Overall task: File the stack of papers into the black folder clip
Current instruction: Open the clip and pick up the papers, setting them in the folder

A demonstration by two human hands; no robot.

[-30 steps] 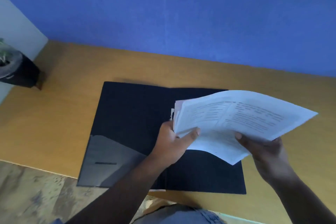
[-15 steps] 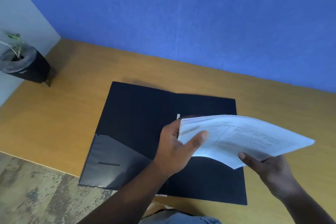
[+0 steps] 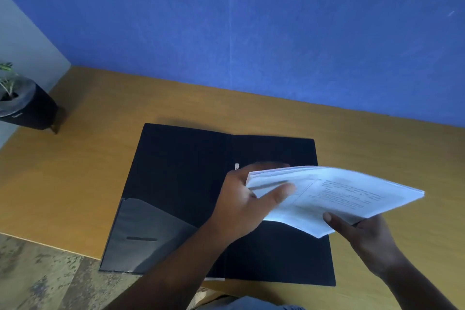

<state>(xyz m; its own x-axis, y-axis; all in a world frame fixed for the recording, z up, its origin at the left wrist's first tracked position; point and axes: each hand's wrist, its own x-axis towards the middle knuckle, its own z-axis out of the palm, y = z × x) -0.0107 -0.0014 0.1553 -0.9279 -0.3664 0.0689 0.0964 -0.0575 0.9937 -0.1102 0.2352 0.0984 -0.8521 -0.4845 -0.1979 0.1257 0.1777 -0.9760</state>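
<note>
A black folder point(image 3: 181, 173) lies open on the wooden desk point(image 3: 75, 178), with a grey inner pocket point(image 3: 148, 231) at its lower left. Both hands hold a stack of printed white papers point(image 3: 347, 194) above the folder's right half. My left hand point(image 3: 241, 206) grips the stack's left edge, thumb on top, just right of the spine. My right hand point(image 3: 367, 236) holds the near edge from below. A small pale bit of the clip point(image 3: 237, 165) shows at the spine; the rest is hidden behind my left hand.
A black plant pot point(image 3: 27, 108) stands at the desk's far left corner. A blue wall point(image 3: 251, 33) rises behind the desk. The desk's near edge runs under the folder, whose lower left corner overhangs a mottled floor point(image 3: 37, 279).
The paper stack has dropped lower and flattened toward the folder's right half. My left thumb now lies across its top sheet. Both hands keep their hold.
</note>
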